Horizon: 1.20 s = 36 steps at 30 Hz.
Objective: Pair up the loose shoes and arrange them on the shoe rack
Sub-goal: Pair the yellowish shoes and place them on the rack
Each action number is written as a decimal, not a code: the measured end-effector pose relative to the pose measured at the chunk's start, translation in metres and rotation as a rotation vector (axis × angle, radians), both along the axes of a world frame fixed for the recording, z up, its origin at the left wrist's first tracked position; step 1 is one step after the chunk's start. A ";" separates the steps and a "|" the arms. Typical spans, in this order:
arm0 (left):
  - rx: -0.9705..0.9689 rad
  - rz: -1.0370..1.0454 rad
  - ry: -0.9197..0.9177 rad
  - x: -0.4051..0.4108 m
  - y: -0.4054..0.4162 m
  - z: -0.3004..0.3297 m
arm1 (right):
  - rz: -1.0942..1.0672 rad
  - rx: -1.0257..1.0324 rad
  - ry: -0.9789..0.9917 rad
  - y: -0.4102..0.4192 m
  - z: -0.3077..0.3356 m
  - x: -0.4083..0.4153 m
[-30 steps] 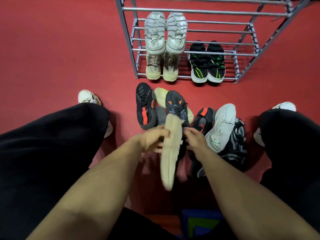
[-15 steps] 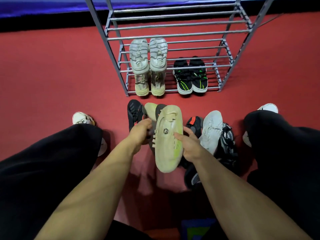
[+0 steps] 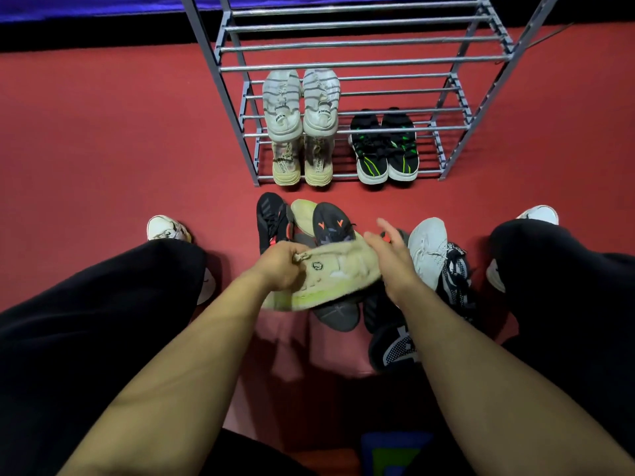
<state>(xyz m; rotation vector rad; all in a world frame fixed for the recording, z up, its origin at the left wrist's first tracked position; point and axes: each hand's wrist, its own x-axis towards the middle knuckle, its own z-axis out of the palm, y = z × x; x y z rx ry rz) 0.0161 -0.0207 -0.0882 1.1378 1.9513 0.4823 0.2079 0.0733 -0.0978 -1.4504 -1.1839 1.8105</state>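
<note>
My left hand [image 3: 280,266] grips a cream shoe [image 3: 330,278] with a yellowed sole, held sideways over the pile with its sole facing me. My right hand [image 3: 391,255] hovers at the shoe's right end with fingers spread, holding nothing. Under them lies a heap of loose shoes: a black shoe with orange marks [image 3: 331,223], a second cream shoe [image 3: 302,211], a black and red shoe [image 3: 271,218], a white knit shoe [image 3: 427,250] and a black and white mesh shoe [image 3: 453,276]. The grey metal shoe rack [image 3: 360,60] stands behind.
The rack holds a white striped pair [image 3: 300,104] on a middle shelf, a beige pair [image 3: 302,163] and a black and green pair [image 3: 386,149] on the bottom shelf. My knees in black trousers flank the pile. Red carpet [image 3: 103,132] spreads all around.
The cream shoe has turned from lengthwise to sideways. My right hand has let go of it and opened; my left hand keeps hold.
</note>
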 end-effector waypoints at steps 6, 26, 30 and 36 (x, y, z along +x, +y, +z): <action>0.218 0.014 0.305 0.005 0.005 0.005 | 0.529 0.172 -0.248 -0.016 -0.002 -0.007; 0.044 0.823 -0.848 0.028 -0.007 -0.017 | 0.194 -0.173 -0.039 -0.007 -0.041 -0.045; 0.103 0.978 -0.941 0.013 -0.012 -0.026 | 0.166 0.266 -0.425 0.023 -0.065 -0.048; 0.101 0.974 -1.059 -0.008 -0.009 -0.043 | 0.162 0.317 -0.749 0.063 -0.101 -0.038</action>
